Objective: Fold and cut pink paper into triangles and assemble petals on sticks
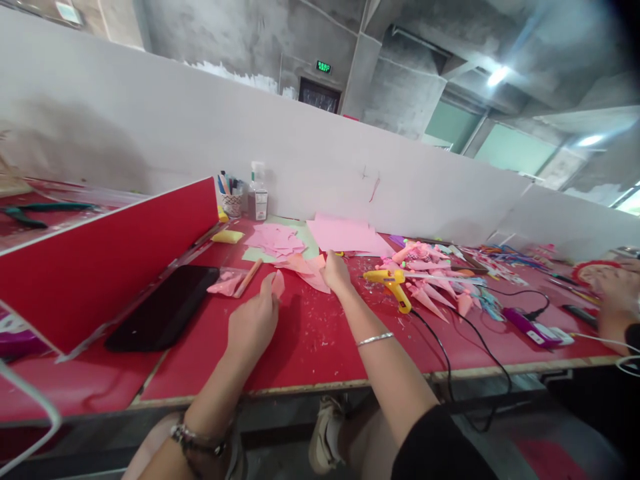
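My pink piece [279, 285]: matt paper | glue gun [396, 288]: smooth plastic | my bangle [375, 339]: shiny metal | tabletop [305, 363]: smooth, faintly glossy

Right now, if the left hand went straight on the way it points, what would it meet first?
Likely the peach paper pieces just beyond the pink piece in the left hand; depth is unclear, so it might pass over them.
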The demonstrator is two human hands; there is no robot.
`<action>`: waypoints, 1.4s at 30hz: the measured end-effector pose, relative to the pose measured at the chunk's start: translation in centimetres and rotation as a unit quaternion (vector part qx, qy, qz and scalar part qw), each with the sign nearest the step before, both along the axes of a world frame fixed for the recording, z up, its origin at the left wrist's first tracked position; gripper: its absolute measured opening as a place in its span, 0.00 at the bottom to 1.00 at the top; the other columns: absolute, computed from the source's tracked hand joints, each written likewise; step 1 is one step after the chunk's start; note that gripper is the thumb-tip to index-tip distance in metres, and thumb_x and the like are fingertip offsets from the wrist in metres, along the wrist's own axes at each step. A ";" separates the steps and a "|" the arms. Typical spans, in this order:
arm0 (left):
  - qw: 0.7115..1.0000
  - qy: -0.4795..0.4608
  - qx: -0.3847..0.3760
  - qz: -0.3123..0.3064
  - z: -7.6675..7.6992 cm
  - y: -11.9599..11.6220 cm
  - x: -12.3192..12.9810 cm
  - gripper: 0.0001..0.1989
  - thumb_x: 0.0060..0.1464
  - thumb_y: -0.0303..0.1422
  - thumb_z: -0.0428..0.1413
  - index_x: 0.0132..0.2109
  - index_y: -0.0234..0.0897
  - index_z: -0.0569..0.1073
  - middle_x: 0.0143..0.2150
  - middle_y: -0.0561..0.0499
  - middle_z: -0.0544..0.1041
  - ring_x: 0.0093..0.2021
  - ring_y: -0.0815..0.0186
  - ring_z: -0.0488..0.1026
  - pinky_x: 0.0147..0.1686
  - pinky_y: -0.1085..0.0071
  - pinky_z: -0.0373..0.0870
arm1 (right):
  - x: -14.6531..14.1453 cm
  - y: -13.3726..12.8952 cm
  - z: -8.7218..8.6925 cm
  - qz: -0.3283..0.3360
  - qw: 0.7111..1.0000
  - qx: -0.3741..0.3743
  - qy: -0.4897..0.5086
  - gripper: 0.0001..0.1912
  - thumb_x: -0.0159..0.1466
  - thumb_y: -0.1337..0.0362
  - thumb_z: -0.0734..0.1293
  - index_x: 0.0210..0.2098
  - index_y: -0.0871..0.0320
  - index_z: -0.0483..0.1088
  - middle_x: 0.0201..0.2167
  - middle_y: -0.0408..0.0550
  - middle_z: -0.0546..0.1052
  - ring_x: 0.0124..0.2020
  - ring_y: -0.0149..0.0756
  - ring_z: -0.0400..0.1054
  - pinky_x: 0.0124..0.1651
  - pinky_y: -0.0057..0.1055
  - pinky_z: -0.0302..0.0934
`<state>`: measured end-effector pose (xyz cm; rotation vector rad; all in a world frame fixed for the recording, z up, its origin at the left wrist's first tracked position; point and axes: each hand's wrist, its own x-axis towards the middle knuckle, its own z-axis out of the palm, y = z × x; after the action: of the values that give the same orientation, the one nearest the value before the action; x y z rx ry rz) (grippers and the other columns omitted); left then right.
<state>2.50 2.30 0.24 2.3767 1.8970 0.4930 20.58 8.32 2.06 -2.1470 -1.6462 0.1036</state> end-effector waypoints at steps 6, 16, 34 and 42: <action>0.999 0.023 -0.028 -0.005 -0.8 0.3 -0.2 0.28 0.54 0.25 0.37 0.63 0.31 0.42 0.38 0.39 0.74 0.36 0.55 0.73 0.28 0.65 0.68 | 0.4 1.1 0.0 0.007 1.000 -0.016 -0.020 0.21 0.55 0.70 0.63 0.49 0.61 0.58 0.45 0.56 0.71 0.43 0.41 0.68 0.38 0.29 0.60; 0.996 0.062 0.046 -0.045 -1.8 0.4 -0.2 0.22 0.56 0.24 0.37 0.58 0.34 0.56 0.50 0.38 0.62 0.43 0.59 0.69 0.29 0.69 0.69 | 0.1 1.2 0.5 0.057 0.995 0.065 -0.042 0.06 0.59 0.69 0.60 0.30 0.58 0.68 0.37 0.51 0.72 0.39 0.36 0.67 0.39 0.29 0.59; 0.937 -0.065 0.111 -0.325 -0.3 -1.9 0.5 0.39 0.48 0.36 0.54 0.63 0.37 0.43 0.63 0.40 0.49 0.62 0.53 0.45 0.56 0.54 0.51 | 1.8 -13.4 -0.4 0.211 0.922 0.280 0.162 0.06 0.54 0.72 0.61 0.30 0.57 0.64 0.35 0.47 0.69 0.41 0.35 0.64 0.44 0.32 0.59; 0.885 -0.012 0.046 -0.463 0.3 -3.2 1.4 0.33 0.46 0.24 0.53 0.59 0.41 0.54 0.57 0.47 0.62 0.57 0.61 0.57 0.54 0.61 0.56 | 2.1 -16.9 -2.8 0.279 0.925 0.120 0.226 0.04 0.59 0.70 0.60 0.31 0.56 0.66 0.38 0.47 0.69 0.44 0.33 0.64 0.47 0.29 0.57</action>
<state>3.90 -0.92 0.56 2.9050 0.5416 0.4957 22.71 -8.61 -0.77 -1.2966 -1.8120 0.4977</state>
